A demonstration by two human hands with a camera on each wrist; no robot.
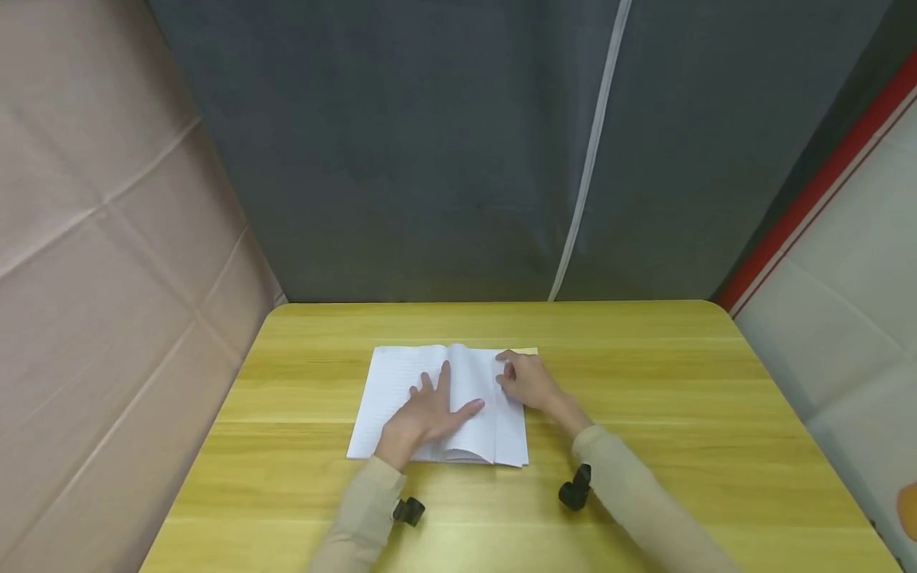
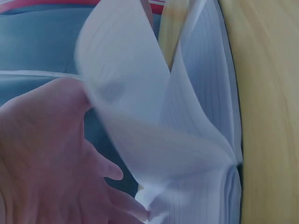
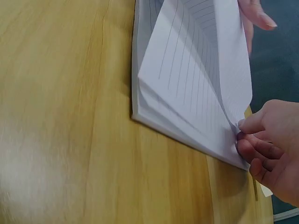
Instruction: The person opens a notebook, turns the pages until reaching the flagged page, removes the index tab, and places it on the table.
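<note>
Here the left hand [image 1: 430, 410] presses flat on the open notebook [image 1: 401, 390] while the right hand [image 1: 526, 382] pinches a page [image 3: 201, 79].

White lined notebook [image 1: 401, 390], yellow wood-grain table [image 1: 645, 414]

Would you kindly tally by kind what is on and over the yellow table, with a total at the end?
Lined notebook, lying open: 1
Hands: 2, the left hand flat on the pages, the right hand pinching a page corner
Black wrist cameras: 2, left wrist camera and right wrist camera
Wooden table: 1
Total: 6
</note>
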